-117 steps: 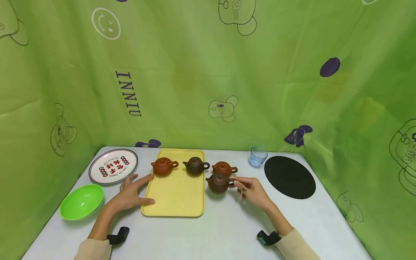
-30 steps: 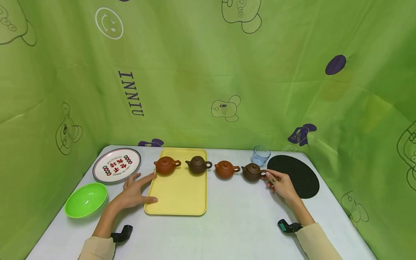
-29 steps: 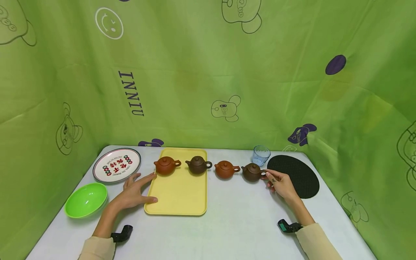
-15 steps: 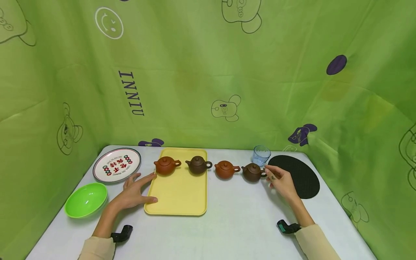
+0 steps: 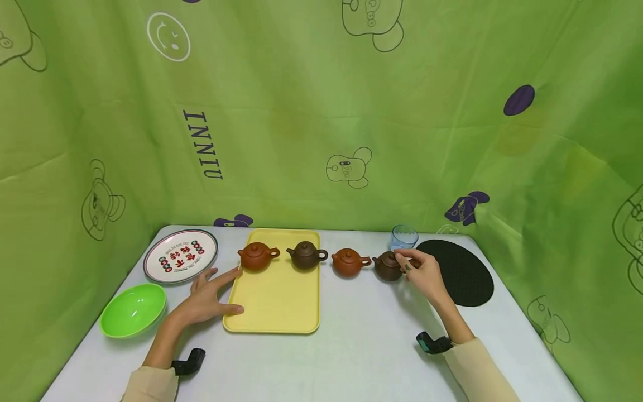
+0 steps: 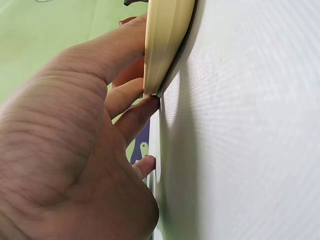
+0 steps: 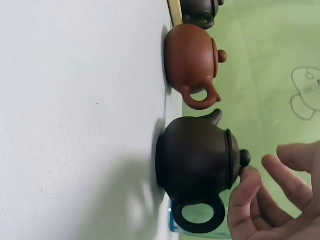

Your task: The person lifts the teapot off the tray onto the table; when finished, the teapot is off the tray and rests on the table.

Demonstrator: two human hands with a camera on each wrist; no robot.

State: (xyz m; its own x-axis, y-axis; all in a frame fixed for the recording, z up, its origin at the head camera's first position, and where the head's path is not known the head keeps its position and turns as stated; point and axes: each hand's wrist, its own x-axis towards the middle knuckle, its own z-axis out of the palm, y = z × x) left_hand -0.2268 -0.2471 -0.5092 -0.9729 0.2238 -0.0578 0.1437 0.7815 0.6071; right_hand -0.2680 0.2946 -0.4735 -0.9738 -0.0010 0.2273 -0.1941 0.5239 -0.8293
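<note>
Head view: we find the right hand (image 5: 423, 274) at the rightmost dark teapot (image 5: 384, 271), which stands upright on the bench (image 5: 351, 346), last in a row of four.
Fresh change: the right fingers, at that pot's handle (image 7: 220, 212) a moment ago, are now up by its lid (image 7: 233, 159).
What it means: we judge the placing of this pot finished, and its lid the present concern.
Right grip: apart; one fingertip (image 7: 249, 177) is just beside the knob (image 7: 245, 158) or touching it, we cannot tell which, and nothing looks pinched.
Left grip: also apart; the left hand (image 5: 205, 300) spreads along the left rim of the yellow tray (image 5: 276, 301) and touches it.
Tray pots: an orange teapot (image 5: 255, 257) and a second dark teapot (image 5: 303, 257) stand on its far half, the dark one's handle reaching over the right rim.
Tight side: the blue glass (image 5: 403, 237) stands close behind the rightmost pot, the black mat (image 5: 459, 273) lies near its right, and the other orange teapot (image 5: 348, 264) is just beside its spout.
Open room: we see the most space in front of the row, between tray and right forearm.
Left edge: the white plate (image 5: 173, 268) and green bowl (image 5: 133, 311) line it.
</note>
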